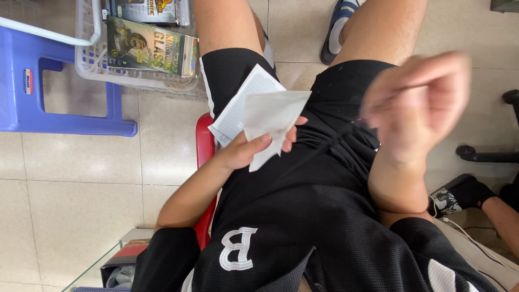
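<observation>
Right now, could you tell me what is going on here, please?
A seated person in black shorts holds a small white sachet and a printed white leaflet in the left hand over the lap. The right hand is raised and blurred, apparently empty. On the tiled floor stand a blue plastic stool and a white basket of boxed packages.

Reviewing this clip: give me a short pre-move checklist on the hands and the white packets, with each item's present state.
1. Left hand grips the white sachet: ok.
2. White paper packet held behind the sachet in the same hand: ok.
3. Right hand sharp enough to read its grip: not ok, blurred.
4. Right hand holding anything: cannot tell.
5. Sachet opened or sealed: cannot tell.
</observation>
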